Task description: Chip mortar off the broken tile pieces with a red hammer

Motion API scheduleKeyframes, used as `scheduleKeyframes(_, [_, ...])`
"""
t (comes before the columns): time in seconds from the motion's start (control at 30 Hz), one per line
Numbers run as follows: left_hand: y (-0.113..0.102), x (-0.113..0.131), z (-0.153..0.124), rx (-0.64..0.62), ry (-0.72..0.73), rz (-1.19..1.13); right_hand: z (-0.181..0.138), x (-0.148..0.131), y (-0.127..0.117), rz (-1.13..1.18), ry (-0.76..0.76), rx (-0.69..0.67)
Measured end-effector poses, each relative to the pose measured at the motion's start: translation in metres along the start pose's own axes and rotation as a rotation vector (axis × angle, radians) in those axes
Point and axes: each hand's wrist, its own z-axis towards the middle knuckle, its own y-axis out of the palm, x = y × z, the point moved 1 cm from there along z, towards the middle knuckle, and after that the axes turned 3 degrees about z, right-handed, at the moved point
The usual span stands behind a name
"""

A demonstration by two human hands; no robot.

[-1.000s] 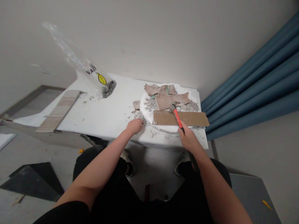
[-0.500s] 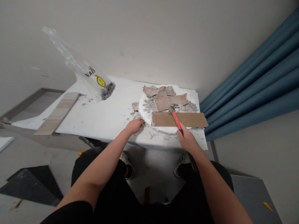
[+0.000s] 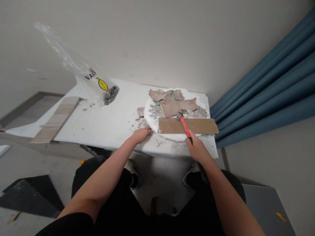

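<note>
My right hand (image 3: pixel 196 146) is wrapped round the handle of a red and black hammer (image 3: pixel 185 127). Its metal head lies over a torn brown textured piece (image 3: pixel 169 108). That piece rests among grey crumbs on a round white board (image 3: pixel 151 119). Across the board's near side lies a flat brown strip (image 3: pixel 189 126), under the hammer's handle. My left hand (image 3: pixel 142 135) is closed at the board's left edge, by loose grey crumbs (image 3: pixel 142 123). Whatever its fingers may hold is too small to make out.
A clear plastic bag (image 3: pixel 91 82) with a lemon print stands on the white-covered table (image 3: pixel 115 116), dark matter at its bottom. A brown plank (image 3: pixel 56 119) lies at the left. Blue curtains (image 3: pixel 265 78) hang at the right. Dark sheets (image 3: pixel 31 196) lie on the floor.
The view has shifted slightly, so things on the left appear farther left. My hands and the hammer hold nearly the same places at the board.
</note>
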Motion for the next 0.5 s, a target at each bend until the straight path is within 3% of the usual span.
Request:
scheduleKeyframes(0.33, [0.005,0.003,0.006,0.021,0.023,0.057,-0.002,-0.001,0.000,-0.018,0.011,-0.011])
scheduleKeyframes(0.5, [-0.017,-0.021,0.005,0.156,-0.256,-0.013,-0.001,0.004,0.002,-0.015,-0.010,0.000])
